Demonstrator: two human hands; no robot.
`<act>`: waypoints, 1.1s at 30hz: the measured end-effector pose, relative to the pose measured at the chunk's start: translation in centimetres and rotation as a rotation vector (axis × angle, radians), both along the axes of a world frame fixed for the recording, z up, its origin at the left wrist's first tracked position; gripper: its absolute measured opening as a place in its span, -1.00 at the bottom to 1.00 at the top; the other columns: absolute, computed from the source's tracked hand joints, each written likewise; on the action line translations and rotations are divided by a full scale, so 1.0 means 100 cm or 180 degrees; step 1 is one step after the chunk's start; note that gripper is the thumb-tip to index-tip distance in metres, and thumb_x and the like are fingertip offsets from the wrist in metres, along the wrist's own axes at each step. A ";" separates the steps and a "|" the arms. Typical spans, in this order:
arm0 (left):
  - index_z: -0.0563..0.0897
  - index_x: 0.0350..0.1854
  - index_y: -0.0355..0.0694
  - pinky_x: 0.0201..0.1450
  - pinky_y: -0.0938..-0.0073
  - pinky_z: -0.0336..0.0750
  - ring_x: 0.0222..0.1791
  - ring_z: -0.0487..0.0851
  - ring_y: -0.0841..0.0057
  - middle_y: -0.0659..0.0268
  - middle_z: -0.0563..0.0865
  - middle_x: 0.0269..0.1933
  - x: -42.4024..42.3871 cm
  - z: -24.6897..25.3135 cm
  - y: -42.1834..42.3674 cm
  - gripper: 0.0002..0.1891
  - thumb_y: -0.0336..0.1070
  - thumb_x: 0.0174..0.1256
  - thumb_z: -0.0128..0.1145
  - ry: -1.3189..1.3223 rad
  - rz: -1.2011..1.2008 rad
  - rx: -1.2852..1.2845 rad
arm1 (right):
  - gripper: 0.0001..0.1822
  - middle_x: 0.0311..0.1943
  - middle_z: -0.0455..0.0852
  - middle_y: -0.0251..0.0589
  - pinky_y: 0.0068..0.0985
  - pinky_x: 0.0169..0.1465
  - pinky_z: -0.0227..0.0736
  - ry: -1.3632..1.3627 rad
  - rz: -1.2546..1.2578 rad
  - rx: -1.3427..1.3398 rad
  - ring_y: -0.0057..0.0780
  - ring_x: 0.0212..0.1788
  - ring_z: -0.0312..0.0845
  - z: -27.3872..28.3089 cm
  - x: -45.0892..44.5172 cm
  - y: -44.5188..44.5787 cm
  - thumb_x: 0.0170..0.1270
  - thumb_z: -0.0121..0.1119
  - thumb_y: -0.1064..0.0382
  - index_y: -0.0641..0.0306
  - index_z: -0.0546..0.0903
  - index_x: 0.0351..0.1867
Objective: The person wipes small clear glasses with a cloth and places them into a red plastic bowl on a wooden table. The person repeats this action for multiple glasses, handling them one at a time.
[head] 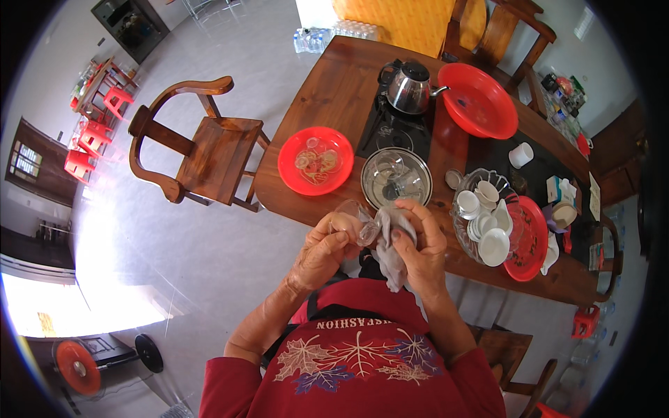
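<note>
Between my fingers and thumb, my left hand (326,251) holds a small clear glass vessel (351,217). My right hand (426,243) grips a crumpled grey cloth (389,251), pressed against the vessel's narrow right-hand part. Just beyond my hands, a round metal-rimmed bowl (366,190) at the table edge contains clear glassware. To its left, a red plastic plate (290,180) carries several small clear glass cups (312,143). On the right, a scalloped glass bowl (462,230) is filled with white porcelain cups and a white pitcher (502,217).
A steel electric kettle (408,91) stands on a black hob set in the wooden table (324,89). Beside it is a red basin (483,96). A red tray (533,251) and a white cup (521,155) lie right. A wooden armchair (217,157) stands left of the table.
</note>
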State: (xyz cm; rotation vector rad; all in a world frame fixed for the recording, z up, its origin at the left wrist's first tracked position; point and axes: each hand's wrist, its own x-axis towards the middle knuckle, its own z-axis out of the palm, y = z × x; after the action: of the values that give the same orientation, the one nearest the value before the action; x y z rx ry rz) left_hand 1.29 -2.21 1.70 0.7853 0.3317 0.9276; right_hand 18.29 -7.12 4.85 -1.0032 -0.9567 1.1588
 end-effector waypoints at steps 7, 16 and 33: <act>0.49 -0.22 -0.19 -0.23 0.59 0.25 -0.30 0.33 0.62 0.35 0.49 -0.21 -0.002 0.003 -0.006 -0.84 -0.22 0.38 0.07 -0.0026 -0.0112 -0.0050 | -0.72 -0.03 0.58 -0.27 -0.70 0.01 0.31 -0.0713 0.0167 0.0717 -0.63 -0.04 0.48 -0.005 0.000 0.014 0.34 0.11 0.35 0.34 0.59 0.05; 0.50 -0.06 -0.16 0.10 0.31 0.43 -0.01 0.51 0.48 0.31 0.54 -0.08 -0.013 -0.015 -0.002 -0.81 -0.29 0.34 0.11 -0.0345 -0.0135 -0.0298 | -0.66 0.02 0.56 -0.20 -0.63 -0.04 0.45 -0.0261 0.0429 0.0404 -0.57 -0.07 0.53 -0.023 0.014 -0.003 0.21 0.16 0.55 0.33 0.64 0.03; 0.45 -0.38 -0.22 -0.25 0.61 0.28 -0.35 0.35 0.64 0.31 0.48 -0.30 -0.007 0.003 -0.007 -0.92 -0.39 0.25 -0.09 0.0206 -0.0206 0.0474 | -0.71 0.01 0.60 -0.28 -0.70 0.03 0.38 -0.0482 -0.0039 0.0479 -0.65 -0.03 0.49 -0.015 -0.013 0.011 0.32 0.12 0.43 0.35 0.61 0.06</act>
State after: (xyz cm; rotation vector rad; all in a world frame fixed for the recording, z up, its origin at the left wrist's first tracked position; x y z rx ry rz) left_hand 0.62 -2.91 1.98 0.9590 0.2942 0.8745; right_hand 17.04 -6.02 3.32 -0.9836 -1.1394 0.9952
